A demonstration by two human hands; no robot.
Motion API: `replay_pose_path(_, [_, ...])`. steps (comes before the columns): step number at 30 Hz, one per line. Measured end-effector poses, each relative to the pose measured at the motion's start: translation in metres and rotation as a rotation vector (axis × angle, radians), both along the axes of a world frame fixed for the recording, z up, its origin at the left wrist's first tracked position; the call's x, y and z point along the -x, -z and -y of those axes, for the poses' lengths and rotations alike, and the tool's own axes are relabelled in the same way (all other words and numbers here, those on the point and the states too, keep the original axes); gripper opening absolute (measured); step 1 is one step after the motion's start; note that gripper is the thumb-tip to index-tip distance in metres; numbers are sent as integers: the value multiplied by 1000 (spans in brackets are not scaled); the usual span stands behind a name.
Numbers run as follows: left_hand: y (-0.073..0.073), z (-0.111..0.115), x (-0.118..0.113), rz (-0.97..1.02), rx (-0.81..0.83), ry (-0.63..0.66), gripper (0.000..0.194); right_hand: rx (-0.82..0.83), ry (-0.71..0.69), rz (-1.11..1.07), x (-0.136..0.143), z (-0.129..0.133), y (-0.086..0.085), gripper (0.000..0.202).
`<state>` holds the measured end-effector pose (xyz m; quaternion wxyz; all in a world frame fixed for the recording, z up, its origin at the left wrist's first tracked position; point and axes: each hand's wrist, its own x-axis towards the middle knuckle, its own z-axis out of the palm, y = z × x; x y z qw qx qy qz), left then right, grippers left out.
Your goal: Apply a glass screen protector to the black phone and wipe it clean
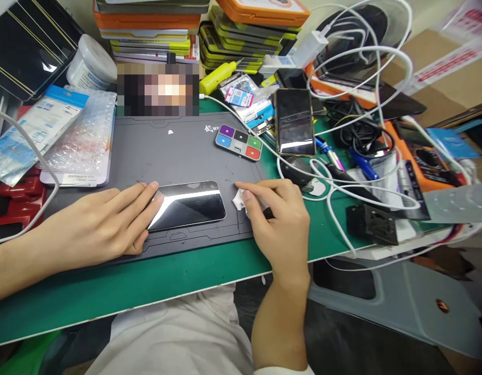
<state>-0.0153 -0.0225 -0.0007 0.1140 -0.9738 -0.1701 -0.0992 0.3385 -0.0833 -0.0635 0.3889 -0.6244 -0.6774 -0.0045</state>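
A smartphone [190, 208] with a dark, glossy screen lies face up on the grey work mat [155, 151]. My left hand [108, 221] covers its left end, fingers stretched across the glass and the thumb at the near edge, holding it. Just right of the phone, my right hand [282, 219] is closed in a pinch on a crumpled white wipe [238, 199], low over the mat's right edge. Part of the wipe is hidden by the fingers. Beyond the phone lies a small tray with coloured squares [239, 144].
Another phone [294, 122] lies at the back right, near tangled white cables [338, 182]. A yellow bottle with a needle tip [217, 78] stands behind the mat. Bubble wrap [83, 135] is at the left. Stacked cases [244, 36] line the back. The green table's front edge [186, 289] is close.
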Motion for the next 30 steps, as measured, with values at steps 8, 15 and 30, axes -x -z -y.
replay_pose_path(8, [2, 1, -1, 31, -5, 15, 69, -6, -15, -8, 1, -1, 0, 22])
replay_pose_path(15, [7, 4, 0, 12, -60, 23, 66, -18, -22, -17, 0, -3, 1, 21])
replay_pose_path(30, [7, -14, 1, 239, 291, -211, 47, -9, -73, -45, 0, -7, 7, 24])
